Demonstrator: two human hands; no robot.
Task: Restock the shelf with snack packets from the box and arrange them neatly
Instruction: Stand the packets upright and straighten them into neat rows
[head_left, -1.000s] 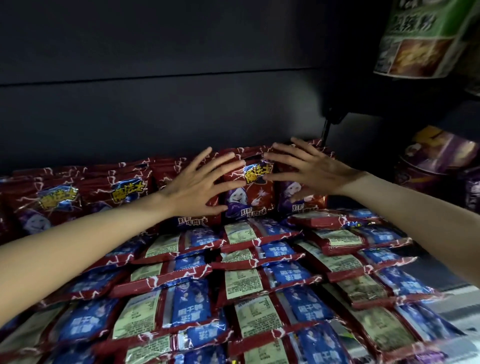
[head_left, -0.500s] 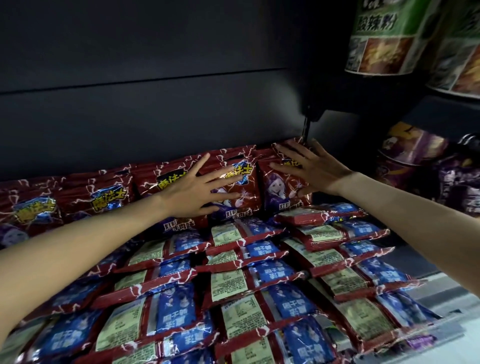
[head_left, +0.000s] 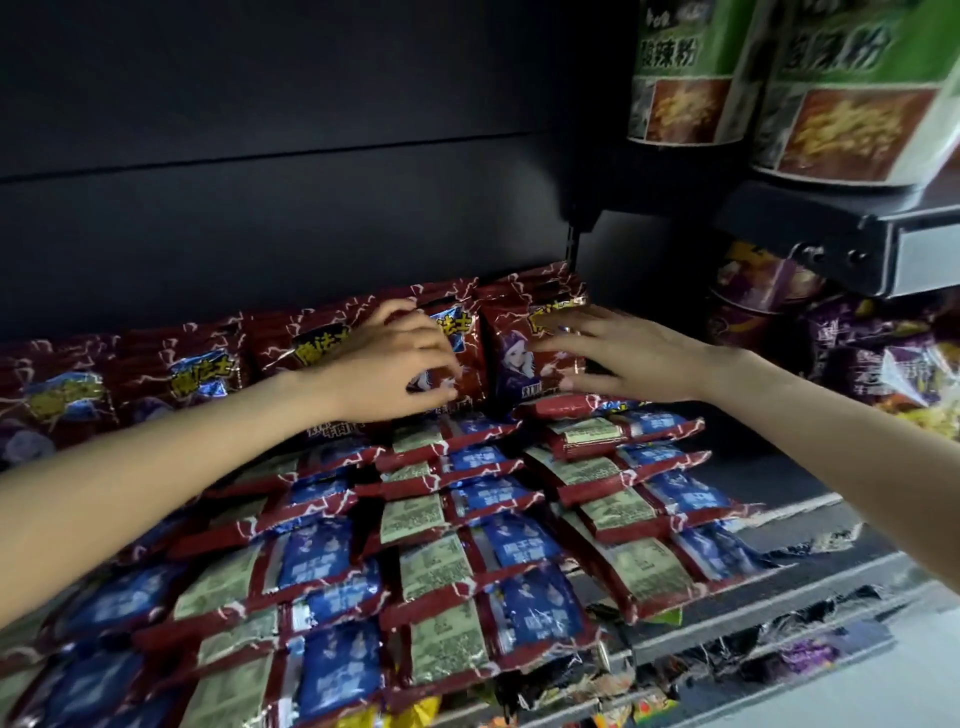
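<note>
Head view: left hand (head_left: 395, 364) grips one upright red packet (head_left: 452, 358), right hand (head_left: 618, 358) lies flat with straight fingers on its neighbour packet (head_left: 524, 358) at 3 o'clock

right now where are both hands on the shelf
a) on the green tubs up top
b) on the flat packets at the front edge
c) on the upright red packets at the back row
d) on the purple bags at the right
c: the left hand and right hand both rest on the upright red packets in the back row, behind the flat-lying packets.
</note>
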